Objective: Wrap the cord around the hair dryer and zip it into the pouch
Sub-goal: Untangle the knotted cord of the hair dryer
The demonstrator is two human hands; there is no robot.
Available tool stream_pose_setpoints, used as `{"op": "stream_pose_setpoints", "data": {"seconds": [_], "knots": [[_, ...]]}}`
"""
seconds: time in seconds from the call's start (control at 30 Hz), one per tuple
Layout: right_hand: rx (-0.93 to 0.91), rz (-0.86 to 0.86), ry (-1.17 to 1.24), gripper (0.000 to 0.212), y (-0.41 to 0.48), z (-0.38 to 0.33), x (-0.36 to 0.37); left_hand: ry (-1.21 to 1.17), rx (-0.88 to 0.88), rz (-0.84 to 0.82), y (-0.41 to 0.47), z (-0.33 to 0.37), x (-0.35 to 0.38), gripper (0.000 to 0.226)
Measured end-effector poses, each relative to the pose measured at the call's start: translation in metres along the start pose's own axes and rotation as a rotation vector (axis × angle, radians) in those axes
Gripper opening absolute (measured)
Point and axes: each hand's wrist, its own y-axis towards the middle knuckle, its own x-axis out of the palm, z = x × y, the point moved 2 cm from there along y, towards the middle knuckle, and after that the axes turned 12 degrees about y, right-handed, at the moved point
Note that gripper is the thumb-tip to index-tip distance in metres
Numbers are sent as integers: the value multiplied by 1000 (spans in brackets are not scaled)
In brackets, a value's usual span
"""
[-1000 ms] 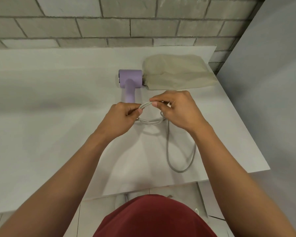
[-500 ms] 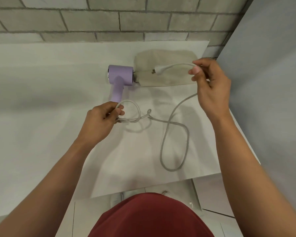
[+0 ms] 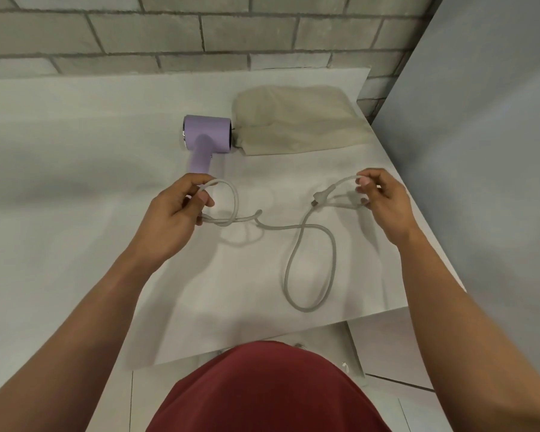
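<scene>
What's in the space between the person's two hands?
In the head view, only the cord runs from the left hand to the right hand: a twisted loop by the left, a long loop on the table, and the plug near the right.

A white table (image 3: 75, 182) fills the left and middle of the frame. A grey brick wall (image 3: 169, 29) runs across the top, a smooth grey panel (image 3: 496, 120) stands at right, and pale floor tiles (image 3: 387, 344) show at lower right.
</scene>
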Motion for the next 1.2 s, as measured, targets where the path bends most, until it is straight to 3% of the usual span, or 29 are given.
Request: {"op": "stream_pose_setpoints", "data": {"seconds": [0.1, 0.23, 0.3, 0.37, 0.43, 0.47, 0.5, 0.57, 0.67, 0.9, 1.03, 1.2], "knots": [[49, -14, -188, 25, 4, 14, 6, 8, 0, -29, -2, 4, 3, 24], [76, -66, -490, 50, 10, 14, 21, 149, 77, -119, -6, 0, 2, 87], [40, -96, -666, 67, 7, 10, 30, 208, 143, -160, -6, -3, 2, 104], [-84, -37, -752, 71, -5, -4, 37, 243, 187, -119, -5, -5, 2, 98], [-155, -20, -699, 49, -27, -23, 50, 261, 202, -43, -4, -6, 2, 85], [-89, -59, -661, 38, -41, -32, 59, 263, 200, -21, -3, -5, 2, 82], [30, -144, -651, 39, -56, -38, 70, 267, 195, -10, -2, -5, 2, 81], [181, -346, -719, 63, -87, -41, 92, 274, 180, -7, 0, -5, 1, 79], [165, -477, -827, 80, -115, -31, 116, 269, 187, -19, 0, -6, 0, 79], [53, -322, -639, 53, -119, -57, 113, 261, 208, -103, -3, -11, -2, 75], [-95, -206, -280, 37, -113, -102, 92, 240, 216, -115, -2, -13, -2, 74], [-215, -114, 99, 34, -101, -132, 62, 214, 214, -154, 2, -13, -4, 73]]}}
